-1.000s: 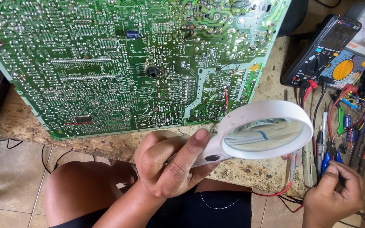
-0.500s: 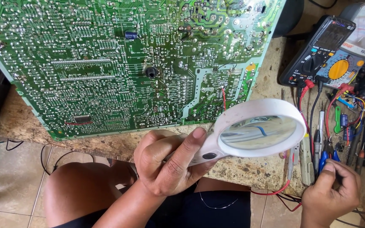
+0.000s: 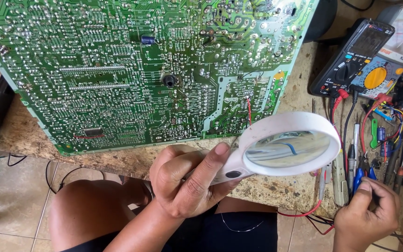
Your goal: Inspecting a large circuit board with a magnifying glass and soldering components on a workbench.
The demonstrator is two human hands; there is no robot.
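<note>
Left hand [image 3: 185, 179] clenched around handle of white magnifying glass [image 3: 288, 144], thumb stretched along the handle toward the lens. Lens sticking out to the right of the hand, tilted, hovering over desk [image 3: 276, 186] edge just below the lower right corner of the green circuit board [image 3: 136, 70]. Board lying solder side up, filling most of the desk (left end overhanging). Right hand [image 3: 367, 212] at lower right, fingers curled down onto a blue-handled tool [image 3: 362, 175] among the tool clutter; full grasp or mere touch, cannot tell. Magnifying glass well apart from right hand, screwdrivers [image 3: 350, 158] lying between. Black multimeter [image 3: 350, 58] and a second meter with yellow dial [image 3: 388, 65] at upper right, red and black leads trailing down toward the tools. Bare knee under desk edge, tiled floor at left.
</note>
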